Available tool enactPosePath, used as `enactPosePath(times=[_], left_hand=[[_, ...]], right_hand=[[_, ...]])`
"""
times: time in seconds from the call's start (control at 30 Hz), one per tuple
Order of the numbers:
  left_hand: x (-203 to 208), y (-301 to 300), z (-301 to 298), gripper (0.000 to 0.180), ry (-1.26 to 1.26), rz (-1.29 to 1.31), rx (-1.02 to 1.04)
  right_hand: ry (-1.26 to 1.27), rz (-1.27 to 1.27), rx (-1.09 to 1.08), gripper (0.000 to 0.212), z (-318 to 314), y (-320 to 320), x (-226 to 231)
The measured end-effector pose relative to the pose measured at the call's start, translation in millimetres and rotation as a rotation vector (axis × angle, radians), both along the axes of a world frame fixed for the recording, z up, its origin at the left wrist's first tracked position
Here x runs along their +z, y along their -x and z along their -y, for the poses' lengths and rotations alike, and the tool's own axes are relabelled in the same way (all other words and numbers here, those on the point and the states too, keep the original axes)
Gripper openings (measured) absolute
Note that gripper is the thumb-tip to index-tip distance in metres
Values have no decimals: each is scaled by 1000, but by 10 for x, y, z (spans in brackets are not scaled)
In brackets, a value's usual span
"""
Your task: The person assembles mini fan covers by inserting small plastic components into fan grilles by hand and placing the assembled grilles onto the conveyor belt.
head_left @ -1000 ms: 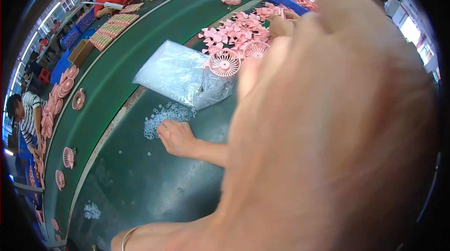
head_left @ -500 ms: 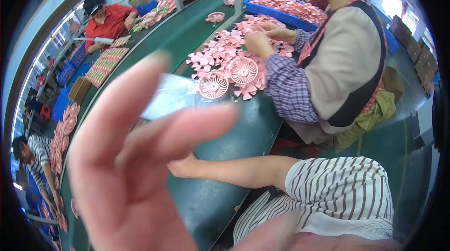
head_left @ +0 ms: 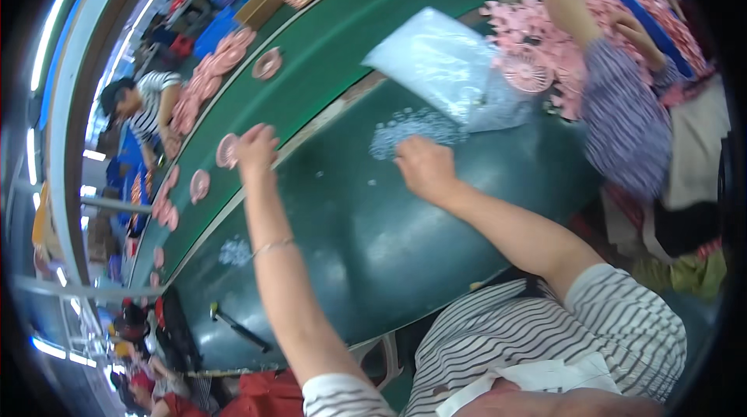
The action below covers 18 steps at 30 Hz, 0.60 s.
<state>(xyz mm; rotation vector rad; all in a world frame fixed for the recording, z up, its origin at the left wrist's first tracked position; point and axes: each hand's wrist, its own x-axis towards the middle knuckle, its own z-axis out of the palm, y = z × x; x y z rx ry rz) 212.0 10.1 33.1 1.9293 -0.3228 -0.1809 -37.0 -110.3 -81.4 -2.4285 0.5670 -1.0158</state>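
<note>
My left hand (head_left: 257,149) reaches over the belt at the far side of the table, its fingers closed on the edge of a pink round fan cover (head_left: 227,151). Small clear plastic pieces (head_left: 401,127) lie in a loose pile on the dark green table, and my right hand (head_left: 426,168) rests at their near edge with its fingertips bent together. Whatever those fingertips pinch is too small to make out. Behind the pile lies a clear plastic bag (head_left: 436,59) of pale pieces.
The green conveyor belt (head_left: 327,67) carries more pink round parts. A hammer (head_left: 240,327) lies at the table's left end, near a smaller heap of clear pieces (head_left: 235,250). At right, a co-worker's checked sleeve (head_left: 622,113) reaches over pink fan blades (head_left: 572,20). A striped-shirted person (head_left: 144,110) works across the belt.
My left hand, large and blurred before the camera earlier, has gone out to the fan cover on the belt. The view has turned left, and my right hand now shows at the clear pieces.
</note>
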Motion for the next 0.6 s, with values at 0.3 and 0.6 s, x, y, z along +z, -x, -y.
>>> enactPosePath(times=[0.3, 0.6], left_hand=[[-547, -1245, 621, 47, -432, 920, 171], [-749, -1555, 1337, 51, -854, 710, -23]], right_hand=[[-199, -89, 158, 11, -302, 43, 141], [-122, -101, 146, 13, -226, 101, 232]])
